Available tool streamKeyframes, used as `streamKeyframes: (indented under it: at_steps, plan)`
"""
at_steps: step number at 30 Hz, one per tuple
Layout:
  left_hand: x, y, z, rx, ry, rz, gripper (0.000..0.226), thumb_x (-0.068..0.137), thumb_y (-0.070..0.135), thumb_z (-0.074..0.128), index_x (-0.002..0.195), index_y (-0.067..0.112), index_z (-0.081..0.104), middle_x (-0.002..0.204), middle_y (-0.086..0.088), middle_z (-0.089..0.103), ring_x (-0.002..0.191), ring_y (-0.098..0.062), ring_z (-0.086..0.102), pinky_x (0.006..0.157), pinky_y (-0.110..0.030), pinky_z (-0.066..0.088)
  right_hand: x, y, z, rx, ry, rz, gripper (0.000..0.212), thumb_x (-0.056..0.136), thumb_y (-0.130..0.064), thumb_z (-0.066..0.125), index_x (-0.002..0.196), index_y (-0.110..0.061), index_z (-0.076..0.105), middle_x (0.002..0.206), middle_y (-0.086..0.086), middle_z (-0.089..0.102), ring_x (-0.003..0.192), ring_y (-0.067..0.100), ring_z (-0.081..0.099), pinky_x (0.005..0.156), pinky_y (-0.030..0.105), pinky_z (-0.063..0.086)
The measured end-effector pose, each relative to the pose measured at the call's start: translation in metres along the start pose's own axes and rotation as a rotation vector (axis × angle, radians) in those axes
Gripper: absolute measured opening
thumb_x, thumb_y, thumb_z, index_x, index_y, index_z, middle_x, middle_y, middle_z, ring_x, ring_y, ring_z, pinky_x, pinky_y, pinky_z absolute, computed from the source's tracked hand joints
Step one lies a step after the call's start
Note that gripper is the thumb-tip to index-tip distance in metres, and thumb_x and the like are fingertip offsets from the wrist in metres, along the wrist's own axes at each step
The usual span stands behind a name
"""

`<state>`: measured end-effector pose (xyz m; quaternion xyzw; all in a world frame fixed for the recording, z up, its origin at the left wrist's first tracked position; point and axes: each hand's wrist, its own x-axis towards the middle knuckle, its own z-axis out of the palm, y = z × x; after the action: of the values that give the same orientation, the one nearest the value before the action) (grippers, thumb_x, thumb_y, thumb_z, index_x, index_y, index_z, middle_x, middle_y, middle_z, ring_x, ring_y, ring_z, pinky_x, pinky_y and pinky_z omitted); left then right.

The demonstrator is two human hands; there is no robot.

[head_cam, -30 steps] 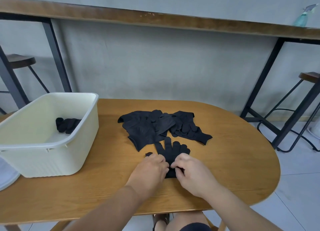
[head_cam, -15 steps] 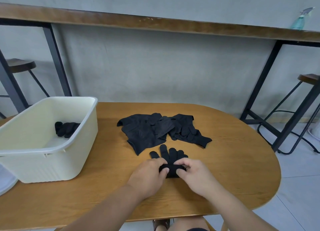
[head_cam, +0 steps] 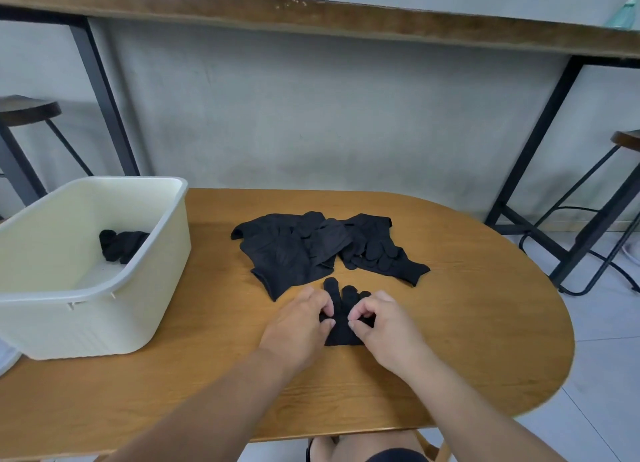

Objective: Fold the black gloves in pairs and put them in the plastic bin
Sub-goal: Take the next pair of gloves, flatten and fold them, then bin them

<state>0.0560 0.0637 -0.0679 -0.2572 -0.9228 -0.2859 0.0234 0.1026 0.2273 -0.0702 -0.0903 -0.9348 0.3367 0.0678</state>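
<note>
A black glove pair [head_cam: 341, 318] lies flat on the wooden table [head_cam: 467, 323], fingers pointing away from me. My left hand [head_cam: 298, 326] pinches its left edge with curled fingers. My right hand [head_cam: 384, 326] pinches its right edge the same way. Just beyond lies a loose pile of black gloves [head_cam: 311, 250]. The cream plastic bin [head_cam: 138, 302] stands at the table's left, with a folded black glove bundle [head_cam: 121, 245] inside it.
A long wooden counter on black metal legs [head_cam: 533, 143] runs along the wall behind the table. Stools stand at far left [head_cam: 27, 110] and far right [head_cam: 627, 139]. A white object [head_cam: 5, 357] shows at the left edge below the bin.
The hands slid from the glove's cuff end to its two sides and now pinch the edges; the cuff end looks folded up, making the glove shorter.
</note>
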Motion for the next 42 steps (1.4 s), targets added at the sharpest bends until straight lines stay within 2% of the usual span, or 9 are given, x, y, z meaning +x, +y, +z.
streamKeyframes:
  at_steps: [3,6,12,17,22,26,30,34,42]
  plan:
    - [0.002,0.003,-0.003,0.060,0.018,0.056,0.002,0.095,0.031,0.056,0.094,0.030,0.056,0.100,0.016,0.044,0.092,-0.005,0.047,0.082,-0.021,0.043,-0.001,-0.005,-0.005,-0.122,-0.004,-0.065,0.010,0.094,-0.029,0.062,0.087,-0.034,0.067,0.098,-0.017,0.049,0.081,0.007,0.057,0.073,0.028,0.053]
    - [0.000,0.002,-0.006,0.191,0.035,0.207,0.020,0.100,0.032,0.044,0.104,0.027,0.064,0.108,0.014,0.047,0.099,-0.006,0.043,0.090,-0.020,0.037,-0.007,-0.007,-0.009,-0.298,-0.008,-0.210,0.020,0.098,-0.033,0.052,0.107,-0.031,0.069,0.106,-0.020,0.047,0.076,0.006,0.054,0.069,0.023,0.051]
    - [-0.018,-0.008,-0.009,0.231,-0.023,0.338,0.047,0.093,0.051,0.048,0.131,0.025,0.052,0.127,0.015,0.048,0.120,-0.005,0.038,0.107,-0.023,0.031,-0.022,-0.004,-0.017,-0.335,-0.104,-0.306,0.046,0.088,-0.040,0.054,0.133,-0.031,0.052,0.128,-0.023,0.046,0.095,0.002,0.055,0.080,0.018,0.046]
    - [-0.016,-0.002,-0.013,0.141,0.000,0.267,0.023,0.093,0.040,0.048,0.111,0.034,0.060,0.101,0.015,0.058,0.100,-0.004,0.045,0.092,-0.021,0.040,-0.023,-0.008,-0.018,-0.291,-0.070,-0.265,0.033,0.089,-0.037,0.052,0.121,-0.035,0.060,0.112,-0.020,0.058,0.094,0.005,0.058,0.078,0.022,0.051]
    - [-0.005,-0.003,-0.012,-0.092,-0.069,0.008,0.015,0.095,0.038,0.049,0.102,0.034,0.061,0.090,0.011,0.062,0.082,-0.005,0.056,0.068,-0.020,0.044,-0.011,-0.008,-0.019,0.091,-0.124,-0.036,0.022,0.091,-0.031,0.057,0.110,-0.035,0.068,0.092,-0.015,0.069,0.080,0.007,0.065,0.075,0.028,0.056]
    - [0.010,-0.006,-0.003,-0.084,0.017,-0.089,0.026,0.096,0.038,0.052,0.117,0.027,0.061,0.110,0.013,0.056,0.102,-0.005,0.052,0.087,-0.019,0.043,0.008,-0.002,-0.013,0.145,-0.071,0.024,0.024,0.093,-0.035,0.061,0.115,-0.030,0.067,0.099,-0.019,0.063,0.086,-0.001,0.060,0.075,0.018,0.048]
    - [0.014,-0.008,-0.009,0.089,0.135,0.063,0.023,0.095,0.037,0.055,0.115,0.028,0.061,0.112,0.015,0.048,0.106,-0.005,0.043,0.096,-0.024,0.038,0.020,0.004,-0.006,0.043,0.042,0.020,0.023,0.088,-0.040,0.068,0.109,-0.029,0.069,0.107,-0.017,0.053,0.101,0.003,0.056,0.089,0.026,0.050]
    - [0.010,-0.013,-0.008,0.184,0.056,0.284,0.030,0.099,0.040,0.044,0.115,0.027,0.067,0.114,0.015,0.058,0.108,-0.006,0.047,0.098,-0.027,0.037,0.023,0.002,-0.002,-0.068,0.103,-0.096,0.007,0.090,-0.035,0.066,0.088,-0.029,0.070,0.092,-0.014,0.051,0.083,0.005,0.055,0.074,0.027,0.052]
    - [0.016,-0.029,0.008,0.139,0.109,0.280,0.038,0.093,0.043,0.040,0.096,0.026,0.075,0.095,0.014,0.066,0.091,-0.010,0.057,0.080,-0.033,0.050,0.032,0.005,0.003,-0.135,-0.007,-0.186,0.021,0.099,-0.034,0.054,0.098,-0.029,0.075,0.089,-0.010,0.053,0.077,0.009,0.055,0.069,0.028,0.050]
